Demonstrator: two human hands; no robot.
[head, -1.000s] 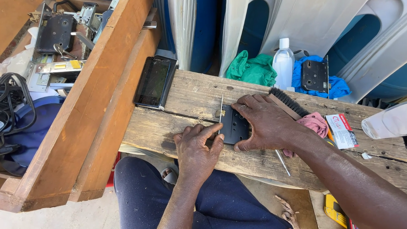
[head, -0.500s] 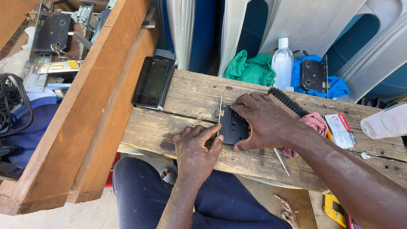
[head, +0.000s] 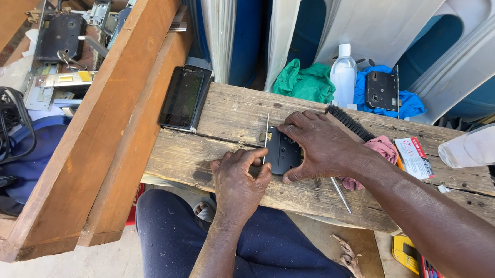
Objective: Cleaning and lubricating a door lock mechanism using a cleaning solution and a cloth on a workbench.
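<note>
A black metal lock case (head: pixel 282 150) lies flat on a weathered wooden plank (head: pixel 225 129) across my lap. My right hand (head: pixel 320 144) lies palm down over its right side and presses it to the wood. My left hand (head: pixel 239 181) is at its left edge, fingers curled on the case's rim beside a thin metal rod (head: pixel 265 134) that stands along the case's left side. Whether the left fingers pinch the rod or the case, I cannot tell for sure.
A black phone (head: pixel 183 98) rests on the plank's far left corner. Behind lie a green cloth (head: pixel 304 83), a clear bottle (head: pixel 343 76), a second black lock case (head: pixel 382 91) on blue cloth, a black brush (head: pixel 350 122), a pink rag (head: pixel 379 148), a small carton (head: pixel 417 157). Wooden beams (head: pixel 108 128) run at the left.
Both hands stay on the lock case. The left hand's fingers have shifted slightly at its left edge; nothing else has moved.
</note>
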